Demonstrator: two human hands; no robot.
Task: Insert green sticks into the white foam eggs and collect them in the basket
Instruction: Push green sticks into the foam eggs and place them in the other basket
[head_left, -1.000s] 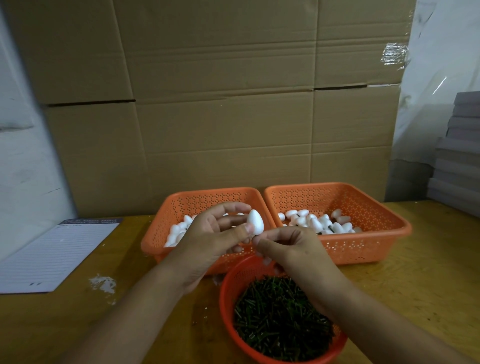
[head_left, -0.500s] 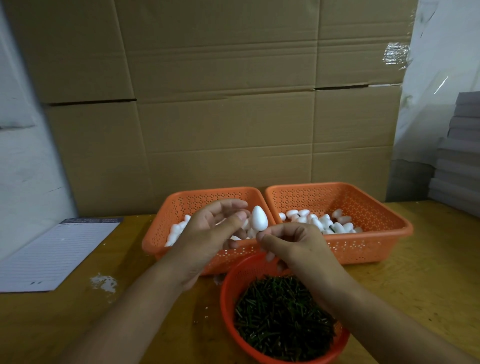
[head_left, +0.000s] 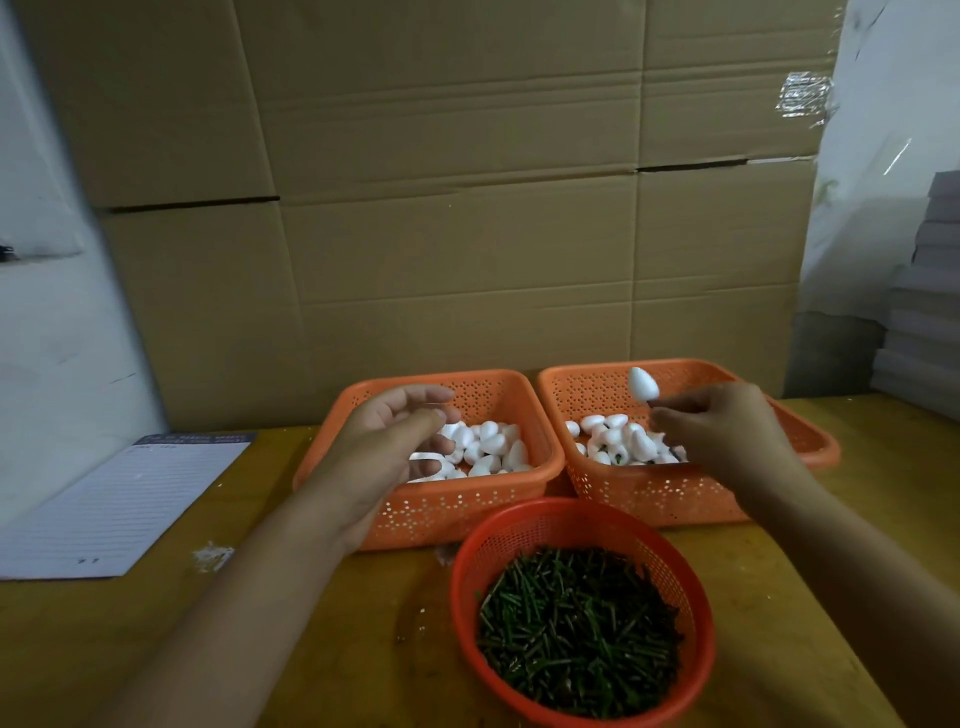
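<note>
My right hand (head_left: 727, 436) hovers over the right orange basket (head_left: 810, 441) and pinches the short stick under a white foam egg (head_left: 643, 384), which stands upright above my fingers. That basket holds several eggs (head_left: 623, 441), some showing green sticks. My left hand (head_left: 395, 441) hangs over the left orange basket (head_left: 467, 509) with loosely curved fingers and holds nothing. Plain white eggs (head_left: 488, 447) lie in the left basket. A round red basket (head_left: 670, 551) full of green sticks (head_left: 576, 629) stands in front.
A lined paper pad (head_left: 119, 509) lies on the wooden table at the left, with a white smear (head_left: 212, 556) beside it. Tall cardboard sheets (head_left: 447, 208) stand behind the baskets. Grey stacked slabs (head_left: 924, 291) sit at the far right.
My hands have parted. The right hand carried the egg on its stick rightward over the right basket. The left hand let go of the egg and moved over the left basket.
</note>
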